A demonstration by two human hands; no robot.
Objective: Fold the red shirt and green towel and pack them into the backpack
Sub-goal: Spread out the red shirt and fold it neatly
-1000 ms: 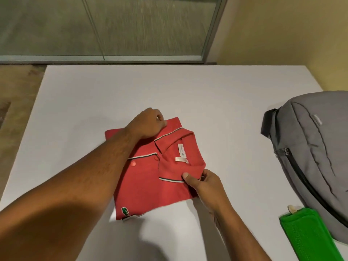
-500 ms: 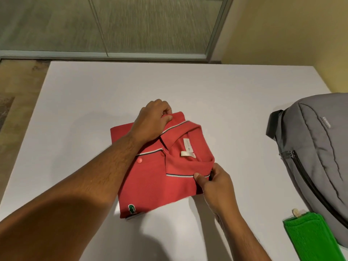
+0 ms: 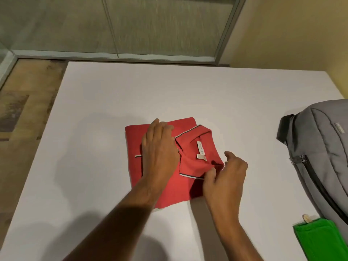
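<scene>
The red shirt (image 3: pixel 190 187) lies folded into a square in the middle of the white table (image 3: pixel 131 91), collar and label facing up. My left hand (image 3: pixel 160 149) lies flat on its left half, fingers straight and pressing down. My right hand (image 3: pixel 226 178) is at the collar's right corner. Its fingers are loose and lifted, and only the thumb touches the striped collar edge. The grey backpack (image 3: pixel 320 147) lies at the right edge of the table with its zipper closed. The folded green towel (image 3: pixel 320 240) sits in front of it at the lower right.
A glass partition with a metal frame runs behind the table's far edge. Wooden floor shows to the left, and a yellow wall stands at the right. Bare table surface surrounds the shirt on all sides.
My left hand went from gripping the shirt's far edge to lying flat on it. My right hand loosened its pinch on the collar corner and its fingers lifted.
</scene>
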